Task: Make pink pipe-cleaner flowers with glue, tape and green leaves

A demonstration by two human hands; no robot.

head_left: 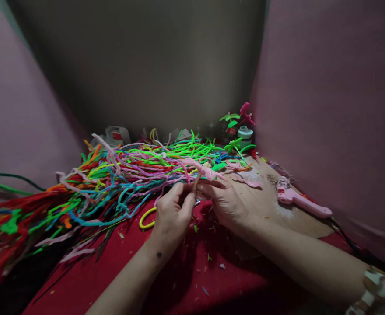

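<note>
My left hand is closed, thumb and fingers pinching the brown stem of a pink pipe-cleaner flower. My right hand meets it from the other side, its fingers closed at the same stem just under the petals. The petals spread above my fingertips around a pale yellowish centre; my fingers cover part of the stem. Beside and partly beneath my left hand lies a pair of scissors with a yellow handle. Loose pink fuzzy pieces rest on the cardboard to the right.
A big heap of coloured pipe cleaners covers the left and back. On the cardboard sits a pink glue gun, its dark cord running right. Finished-looking flowers and a jar stand at the back right. Scraps dot the red cloth.
</note>
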